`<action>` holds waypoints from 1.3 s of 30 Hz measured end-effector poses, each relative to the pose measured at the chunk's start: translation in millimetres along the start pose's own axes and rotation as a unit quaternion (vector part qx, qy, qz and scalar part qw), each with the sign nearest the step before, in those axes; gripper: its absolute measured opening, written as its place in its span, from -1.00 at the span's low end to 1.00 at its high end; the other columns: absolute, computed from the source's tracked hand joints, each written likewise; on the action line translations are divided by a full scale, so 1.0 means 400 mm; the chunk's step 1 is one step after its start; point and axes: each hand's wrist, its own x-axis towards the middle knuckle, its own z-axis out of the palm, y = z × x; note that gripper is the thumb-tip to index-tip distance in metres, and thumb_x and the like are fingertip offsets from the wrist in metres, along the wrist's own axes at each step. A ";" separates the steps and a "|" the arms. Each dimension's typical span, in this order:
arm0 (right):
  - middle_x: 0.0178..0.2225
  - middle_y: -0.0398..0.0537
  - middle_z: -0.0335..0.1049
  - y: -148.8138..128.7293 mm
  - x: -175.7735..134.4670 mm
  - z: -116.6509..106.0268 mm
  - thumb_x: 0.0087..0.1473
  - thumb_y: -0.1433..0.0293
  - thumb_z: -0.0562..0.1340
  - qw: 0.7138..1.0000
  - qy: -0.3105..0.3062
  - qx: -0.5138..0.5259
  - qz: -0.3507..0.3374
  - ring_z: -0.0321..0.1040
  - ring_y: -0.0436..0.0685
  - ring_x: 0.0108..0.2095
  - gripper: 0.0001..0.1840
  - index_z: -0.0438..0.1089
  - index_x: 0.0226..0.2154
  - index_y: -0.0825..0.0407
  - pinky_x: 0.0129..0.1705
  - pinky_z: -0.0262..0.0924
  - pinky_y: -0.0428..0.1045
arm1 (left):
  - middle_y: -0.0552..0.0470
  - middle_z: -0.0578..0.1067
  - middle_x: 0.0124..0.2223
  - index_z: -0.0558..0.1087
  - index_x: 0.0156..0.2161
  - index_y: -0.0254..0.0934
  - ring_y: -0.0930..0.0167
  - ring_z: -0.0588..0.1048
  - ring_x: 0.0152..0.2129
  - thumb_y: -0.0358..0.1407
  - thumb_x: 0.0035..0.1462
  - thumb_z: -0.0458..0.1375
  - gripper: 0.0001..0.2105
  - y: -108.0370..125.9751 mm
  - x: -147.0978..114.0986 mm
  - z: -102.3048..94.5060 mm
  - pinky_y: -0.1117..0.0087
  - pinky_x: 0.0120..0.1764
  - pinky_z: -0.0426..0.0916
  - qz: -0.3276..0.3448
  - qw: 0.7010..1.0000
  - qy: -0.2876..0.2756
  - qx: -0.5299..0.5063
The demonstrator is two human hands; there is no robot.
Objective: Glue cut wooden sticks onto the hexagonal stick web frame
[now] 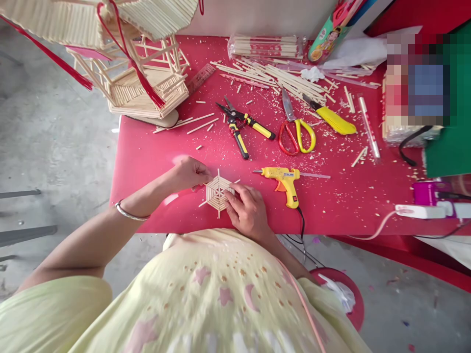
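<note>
A small web-shaped hexagon of wooden sticks [218, 194], with stick ends poking out past its rim, lies on the red table in front of me. At its upper left edge, my left hand [191, 173] has its fingers closed in a pinch on the frame or a stick end. My right hand [247, 208] rests on the right side, its thumb and fingers closed on the hexagon's edge. Just right of that hand lies a yellow glue gun [283, 182] with a clear glue stick in its back, nozzle pointing left.
Pliers [245, 125], scissors [295, 128] and a yellow utility knife [334, 119] lie beyond my hands. Loose sticks [279, 78] and chips cover the back. A stick-built pavilion [147, 90] with red tassels stands at the left. A power strip [423, 211] sits at the right edge.
</note>
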 end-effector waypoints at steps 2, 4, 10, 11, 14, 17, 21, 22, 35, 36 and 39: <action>0.15 0.09 0.45 0.000 -0.001 0.001 0.34 0.33 0.22 1.000 -0.005 0.001 0.004 0.37 0.25 0.12 -0.68 0.50 0.10 -0.02 0.19 0.26 0.20 | 0.11 0.41 -0.67 0.59 -0.45 -0.34 0.55 0.32 -0.73 -0.27 0.02 0.25 -0.84 -0.009 0.004 0.001 0.53 -0.57 0.27 0.005 1.000 0.000 -0.004; 0.16 0.09 0.45 0.001 -0.002 0.002 0.34 0.33 0.22 1.000 -0.008 0.001 0.007 0.36 0.26 0.12 -0.67 0.50 0.10 -0.02 0.18 0.26 0.21 | 0.11 0.42 -0.65 0.59 -0.45 -0.33 0.55 0.32 -0.72 -0.25 0.01 0.26 -0.83 -0.019 0.009 0.001 0.53 -0.57 0.27 0.009 1.000 0.002 -0.004; 0.16 0.09 0.45 0.002 -0.005 0.003 0.34 0.32 0.21 1.000 -0.013 0.000 0.011 0.37 0.25 0.11 -0.67 0.49 0.11 -0.03 0.19 0.25 0.22 | 0.11 0.40 -0.67 0.58 -0.47 -0.32 0.54 0.31 -0.73 -0.20 0.00 0.27 -0.80 -0.025 0.011 0.000 0.51 -0.58 0.25 0.026 1.000 -0.005 0.001; 0.16 0.09 0.45 0.002 -0.005 0.004 0.34 0.31 0.21 1.000 -0.016 0.001 0.013 0.37 0.25 0.11 -0.67 0.49 0.11 -0.04 0.19 0.25 0.22 | 0.12 0.39 -0.68 0.57 -0.48 -0.31 0.54 0.30 -0.73 -0.19 0.01 0.26 -0.79 -0.023 0.010 0.000 0.51 -0.60 0.23 0.030 1.000 -0.009 0.003; 0.17 0.09 0.44 0.002 -0.006 0.005 0.34 0.32 0.21 1.000 -0.020 0.003 0.016 0.36 0.26 0.12 -0.66 0.49 0.11 -0.05 0.19 0.25 0.23 | 0.13 0.35 -0.72 0.57 -0.49 -0.31 0.55 0.26 -0.75 -0.21 0.01 0.26 -0.80 -0.014 0.008 -0.003 0.52 -0.62 0.18 0.026 0.999 -0.013 0.012; 0.17 0.09 0.45 0.002 -0.007 0.007 0.34 0.32 0.21 1.000 -0.014 0.003 0.012 0.36 0.26 0.12 -0.67 0.49 0.11 -0.04 0.20 0.25 0.22 | 0.13 0.36 -0.72 0.59 -0.45 -0.31 0.54 0.28 -0.74 -0.24 -0.02 0.26 -0.84 -0.011 0.009 -0.004 0.52 -0.61 0.21 0.009 1.000 -0.011 0.007; 0.16 0.10 0.45 0.001 -0.006 0.006 0.33 0.32 0.22 1.000 -0.008 0.001 0.006 0.37 0.26 0.11 -0.66 0.50 0.10 0.00 0.19 0.26 0.21 | 0.11 0.39 -0.69 0.60 -0.44 -0.32 0.53 0.30 -0.74 -0.25 -0.05 0.27 -0.84 -0.018 0.013 -0.003 0.50 -0.61 0.23 0.001 1.000 -0.011 -0.007; 0.16 0.10 0.45 0.002 -0.006 0.005 0.33 0.32 0.22 1.000 -0.008 0.000 0.004 0.37 0.26 0.11 -0.66 0.50 0.11 0.00 0.19 0.26 0.21 | 0.11 0.39 -0.69 0.60 -0.44 -0.32 0.53 0.30 -0.73 -0.25 -0.05 0.27 -0.85 -0.020 0.013 -0.002 0.50 -0.61 0.22 0.003 1.000 -0.010 -0.009; 0.16 0.08 0.45 0.003 -0.006 0.008 0.34 0.31 0.22 1.000 -0.012 0.004 0.012 0.37 0.25 0.11 -0.67 0.50 0.11 -0.04 0.19 0.25 0.22 | 0.09 0.41 -0.67 0.62 -0.45 -0.34 0.54 0.30 -0.72 -0.25 -0.05 0.28 -0.83 -0.026 0.008 0.005 0.52 -0.60 0.25 0.026 0.999 0.015 -0.015; 0.16 0.08 0.45 0.002 -0.006 0.008 0.34 0.32 0.22 1.000 -0.013 0.004 0.013 0.37 0.25 0.11 -0.67 0.49 0.11 -0.05 0.19 0.25 0.22 | 0.09 0.40 -0.68 0.62 -0.45 -0.34 0.54 0.30 -0.73 -0.25 -0.04 0.28 -0.83 -0.029 0.008 0.006 0.52 -0.60 0.23 0.031 0.999 0.017 -0.012; 0.16 0.09 0.45 0.002 -0.005 0.007 0.34 0.32 0.21 1.000 -0.019 0.004 0.015 0.37 0.25 0.11 -0.66 0.49 0.12 -0.06 0.19 0.25 0.23 | 0.09 0.40 -0.68 0.62 -0.45 -0.34 0.54 0.30 -0.73 -0.23 -0.03 0.27 -0.81 -0.037 0.007 0.008 0.52 -0.61 0.21 0.045 0.999 0.022 -0.011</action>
